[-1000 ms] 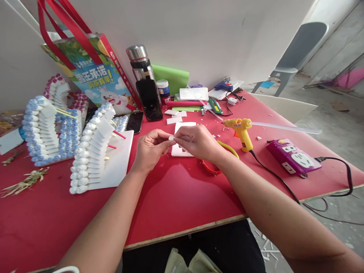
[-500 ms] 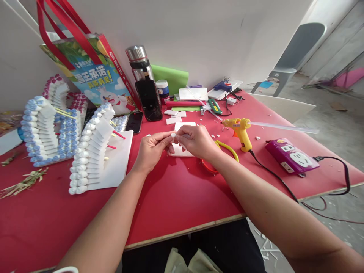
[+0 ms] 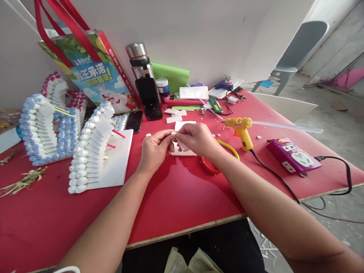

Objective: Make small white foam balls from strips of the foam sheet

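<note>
My left hand (image 3: pixel 155 148) and my right hand (image 3: pixel 196 139) meet over the middle of the table. Between their pinched fingertips is a small white piece (image 3: pixel 173 133), mostly covered, so its kind does not show. Both hands are closed on it. Under them lies a white sheet or board (image 3: pixel 184 153), partly hidden by the fingers. A tool with yellow and red handles (image 3: pixel 231 148) rests beneath my right forearm. To the left stands a white curved model (image 3: pixel 91 151) with rows of rounded white tips and a flat white base.
A yellow glue gun (image 3: pixel 241 131) holding a clear stick sits at right, near a purple power socket (image 3: pixel 294 156) with cords. Blue-and-white models (image 3: pixel 40 129), a printed bag (image 3: pixel 96 76), a steel flask (image 3: pixel 138 60) and a phone (image 3: pixel 134 121) line the left and back.
The hands stay together at nearly the same spot, the small white piece still between the fingertips. The view has shifted very slightly; nothing else visibly moved.
</note>
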### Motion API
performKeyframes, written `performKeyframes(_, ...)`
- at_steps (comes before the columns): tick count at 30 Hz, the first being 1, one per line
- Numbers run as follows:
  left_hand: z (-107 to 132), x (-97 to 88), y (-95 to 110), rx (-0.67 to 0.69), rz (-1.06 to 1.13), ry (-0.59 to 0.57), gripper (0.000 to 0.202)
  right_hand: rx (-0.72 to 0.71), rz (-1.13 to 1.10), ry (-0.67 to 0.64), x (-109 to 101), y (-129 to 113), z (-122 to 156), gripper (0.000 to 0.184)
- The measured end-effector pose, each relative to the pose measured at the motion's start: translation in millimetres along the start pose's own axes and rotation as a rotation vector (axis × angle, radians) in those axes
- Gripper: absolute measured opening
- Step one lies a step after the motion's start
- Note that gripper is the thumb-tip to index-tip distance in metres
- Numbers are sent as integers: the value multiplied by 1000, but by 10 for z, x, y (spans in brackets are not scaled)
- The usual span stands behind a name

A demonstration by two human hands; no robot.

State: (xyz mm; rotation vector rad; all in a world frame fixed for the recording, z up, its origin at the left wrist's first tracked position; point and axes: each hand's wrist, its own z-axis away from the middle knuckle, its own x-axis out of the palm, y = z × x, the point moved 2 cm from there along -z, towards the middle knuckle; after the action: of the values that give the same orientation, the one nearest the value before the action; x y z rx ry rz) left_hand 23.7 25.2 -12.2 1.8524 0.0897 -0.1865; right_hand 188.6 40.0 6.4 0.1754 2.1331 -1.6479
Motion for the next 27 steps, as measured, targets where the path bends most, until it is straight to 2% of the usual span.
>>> performKeyframes(2,-8,-18,13,17,4,-18,26,196,-340,-112,-50,47,-40,39)
performKeyframes(5,-10,-46,48,47,-26,3,25,470,-808,-362,-67,63,-53,51)
performKeyframes(7,-5,-59,68,61,-69,19,26,553,-971,-510,-47,39,-36,49)
performKeyframes(10,-3,-64,73,71,-81,8,26,562,-1038,-554,-15,12,-8,38)
performKeyframes(16,-16,-62,38,52,-6,4,25,483,-932,-452,-19,9,25,25)
performKeyframes(21,-14,-58,44,49,12,17,25,242,-667,-438,-10,13,9,25)
performKeyframes(24,-13,-50,40,29,13,25,26,99,-391,-288,4,34,-15,30)
performKeyframes(27,-11,-33,31,9,11,40,27,17,-99,-112,23,28,-6,29)
